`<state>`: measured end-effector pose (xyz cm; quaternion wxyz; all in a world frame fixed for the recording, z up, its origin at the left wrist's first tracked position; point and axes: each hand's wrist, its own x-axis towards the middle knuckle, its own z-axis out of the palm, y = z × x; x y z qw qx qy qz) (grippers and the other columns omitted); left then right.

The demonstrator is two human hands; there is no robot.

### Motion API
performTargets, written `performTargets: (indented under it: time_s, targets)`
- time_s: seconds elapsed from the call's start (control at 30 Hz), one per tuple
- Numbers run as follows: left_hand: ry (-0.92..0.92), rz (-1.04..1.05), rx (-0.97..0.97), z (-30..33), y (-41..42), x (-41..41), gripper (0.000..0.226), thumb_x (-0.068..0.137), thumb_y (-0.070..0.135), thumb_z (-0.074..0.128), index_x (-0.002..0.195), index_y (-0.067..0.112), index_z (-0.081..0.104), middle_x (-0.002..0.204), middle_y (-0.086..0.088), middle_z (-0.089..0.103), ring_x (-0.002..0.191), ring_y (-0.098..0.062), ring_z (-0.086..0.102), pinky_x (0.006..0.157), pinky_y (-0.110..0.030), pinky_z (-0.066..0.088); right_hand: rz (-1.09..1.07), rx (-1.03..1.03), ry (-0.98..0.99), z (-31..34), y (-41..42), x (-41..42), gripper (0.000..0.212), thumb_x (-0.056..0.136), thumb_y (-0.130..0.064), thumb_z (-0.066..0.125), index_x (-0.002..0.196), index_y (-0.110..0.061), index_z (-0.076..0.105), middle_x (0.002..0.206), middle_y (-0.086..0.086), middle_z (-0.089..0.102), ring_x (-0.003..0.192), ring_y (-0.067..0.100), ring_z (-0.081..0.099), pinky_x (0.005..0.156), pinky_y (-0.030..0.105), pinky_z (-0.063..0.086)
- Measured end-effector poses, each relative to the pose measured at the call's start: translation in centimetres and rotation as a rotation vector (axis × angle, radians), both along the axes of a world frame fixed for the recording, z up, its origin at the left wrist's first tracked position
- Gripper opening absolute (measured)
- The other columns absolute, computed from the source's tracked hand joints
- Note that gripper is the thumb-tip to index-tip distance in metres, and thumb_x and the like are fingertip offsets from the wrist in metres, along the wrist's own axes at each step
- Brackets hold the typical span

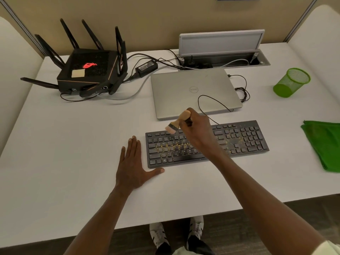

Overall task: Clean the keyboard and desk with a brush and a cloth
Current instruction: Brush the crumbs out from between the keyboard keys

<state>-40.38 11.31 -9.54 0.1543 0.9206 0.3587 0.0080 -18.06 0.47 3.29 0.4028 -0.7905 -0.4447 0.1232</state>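
Over the top row of the black keyboard [206,143], a wooden-handled brush [177,122] is gripped in the right hand [197,133], fingers wrapped fully round the handle, bristles tipped down and to the left so that the pale tuft meets the function keys. That slant seems chosen so crumbs are flicked out of the gaps rather than pressed in. Yellowish specks are seen scattered across the letter keys and around the arrow cluster, so most of the brushing is judged not yet done.

The left hand [135,162] is laid flat and spread wide on the white desk [73,144], nothing held, its thumb set against the keyboard's near-left corner; the board is probably being braced there against sliding under the strokes. Whether the bristles are actually touching the keys or are just above them cannot be told, as the tuft is blurred.

The green cloth [325,144] is left folded at the right edge, well apart from the keyboard and untouched, evidently reserved for the wiping stage. A closed silver laptop [193,89] lies just behind, with the keyboard's cable looped across its lid.
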Motion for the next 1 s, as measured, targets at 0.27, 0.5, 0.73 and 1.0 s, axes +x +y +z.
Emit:
performTargets:
  time_s: [0.27, 0.5, 0.73, 1.0]
  targets:
    - [0.018, 0.006, -0.01, 0.3, -0.1, 0.0, 0.146, 0.062, 0.109, 0.023, 0.162, 0.005, 0.001, 0.169, -0.008, -0.015, 0.156, -0.018, -0.018, 0.128, -0.043, -0.004, 0.17, -0.073, -0.113, -0.8, 3.2, -2.9, 0.014, 0.098, -0.021, 0.058, 0.103, -0.013, 0.067, 0.081, 0.0, 0.071, 0.065, 0.007, 0.059, 0.059, 0.021, 0.047]
    - [0.025, 0.002, -0.006, 0.4, -0.1, 0.0, 0.145, 0.063, 0.108, 0.022, 0.162, 0.005, -0.001, 0.169, -0.009, -0.018, 0.156, -0.019, -0.02, 0.127, -0.042, -0.009, 0.311, -0.089, -0.225, -1.5, 3.9, -4.4, 0.01, 0.092, -0.01, 0.058, 0.095, -0.01, 0.068, 0.075, 0.003, 0.071, 0.061, 0.013, 0.056, 0.06, 0.026, 0.043]
    - [0.003, 0.003, -0.001, 0.2, -0.1, 0.0, 0.143, 0.066, 0.106, 0.031, 0.162, 0.003, 0.003, 0.17, -0.01, -0.013, 0.157, -0.019, -0.016, 0.127, -0.043, -0.007, 0.326, -0.063, -0.244, -1.3, 4.0, -5.0, 0.012, 0.088, -0.001, 0.059, 0.089, -0.01, 0.067, 0.076, -0.001, 0.072, 0.061, 0.003, 0.049, 0.06, 0.019, 0.038]
    - [0.005, -0.01, -0.01, 0.1, 0.0, 0.0, 0.141, 0.065, 0.104, 0.031, 0.162, 0.006, -0.003, 0.168, -0.008, -0.019, 0.156, -0.02, -0.018, 0.128, -0.045, -0.007, 0.364, -0.119, -0.275, -1.6, 2.9, -5.9, 0.008, 0.088, -0.001, 0.061, 0.086, -0.008, 0.065, 0.068, 0.004, 0.066, 0.056, 0.008, 0.047, 0.053, 0.012, 0.027]
